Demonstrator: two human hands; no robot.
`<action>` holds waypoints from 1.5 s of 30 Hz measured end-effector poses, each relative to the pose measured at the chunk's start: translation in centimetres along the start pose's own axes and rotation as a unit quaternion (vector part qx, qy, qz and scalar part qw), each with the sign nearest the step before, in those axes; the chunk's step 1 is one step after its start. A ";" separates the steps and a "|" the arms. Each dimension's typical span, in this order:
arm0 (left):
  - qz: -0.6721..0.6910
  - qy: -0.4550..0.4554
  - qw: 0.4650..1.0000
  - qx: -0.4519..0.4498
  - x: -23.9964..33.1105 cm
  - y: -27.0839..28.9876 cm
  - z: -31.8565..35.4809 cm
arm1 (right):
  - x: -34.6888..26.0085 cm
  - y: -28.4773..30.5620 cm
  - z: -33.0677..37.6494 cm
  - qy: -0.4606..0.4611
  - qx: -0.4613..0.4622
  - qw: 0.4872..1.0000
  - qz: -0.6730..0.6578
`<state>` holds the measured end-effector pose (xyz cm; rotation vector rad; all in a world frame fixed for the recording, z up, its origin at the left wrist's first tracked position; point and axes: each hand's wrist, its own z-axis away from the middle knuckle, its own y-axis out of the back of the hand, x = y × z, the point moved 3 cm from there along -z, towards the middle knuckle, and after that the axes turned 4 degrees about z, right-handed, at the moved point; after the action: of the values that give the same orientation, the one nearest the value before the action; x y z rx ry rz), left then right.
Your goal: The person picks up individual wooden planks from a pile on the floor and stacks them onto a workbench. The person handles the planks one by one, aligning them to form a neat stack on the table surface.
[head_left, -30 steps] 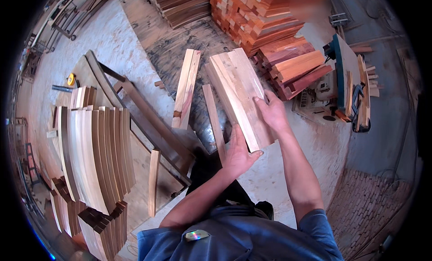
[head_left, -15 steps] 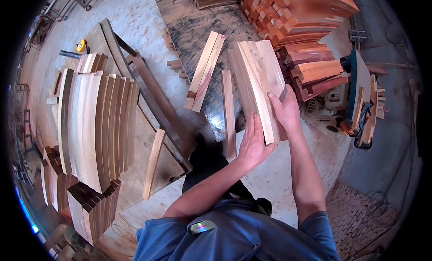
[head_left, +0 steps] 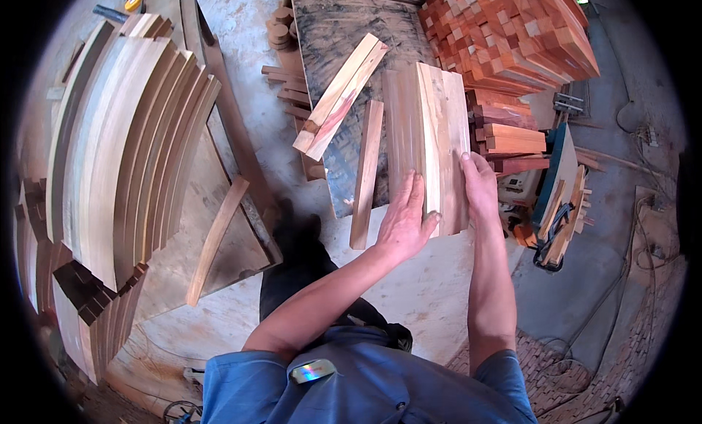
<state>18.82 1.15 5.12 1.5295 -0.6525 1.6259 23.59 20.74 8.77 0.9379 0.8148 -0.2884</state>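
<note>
A pack of pale wooden strips (head_left: pixel 445 131) lies side by side in front of me, its near end jutting past the edge of a dark-stained board (head_left: pixel 333 54). My left hand (head_left: pixel 404 218) is against the pack's left part, fingers straight along the wood and thumb at the near end of the light strip. On the right edge my right hand (head_left: pixel 481 184) grips the pack, thumb on top and fingers partly hidden. Left of it rests a single narrow strip (head_left: pixel 368 171). Farther left lies a pair of strips (head_left: pixel 340 95) with reddish streaks.
To the left a bench (head_left: pixel 183 241) carries a large stack of curved slats (head_left: pixel 121 131) and one loose curved slat (head_left: pixel 219 237). A tall stack of reddish wood blocks (head_left: pixel 512 36) stands at the far right. Below it are shorter reddish pieces (head_left: pixel 512 139) and a green-edged stand (head_left: pixel 554 182).
The view has shifted, and the pack now shows more of its broad upper side. My left hand's fingers have slid onto that side; my right hand still holds the right edge.
</note>
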 end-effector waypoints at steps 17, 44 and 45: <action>-0.012 -0.010 1.000 0.014 -0.1 0.1 0.0 | 0.1 -1.2 0.3 0.087 0.075 0.977 0.179; -0.025 0.013 1.000 0.010 -1.0 -2.9 3.6 | 10.4 1.5 5.8 -0.160 -0.107 0.915 -0.354; -0.023 0.015 1.000 0.011 -1.0 -3.0 3.5 | 10.3 1.4 5.9 -0.162 -0.106 0.916 -0.350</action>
<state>23.23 -0.27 4.20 1.5227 -0.5814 1.6232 34.24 18.05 4.02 0.3458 0.8291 -0.9354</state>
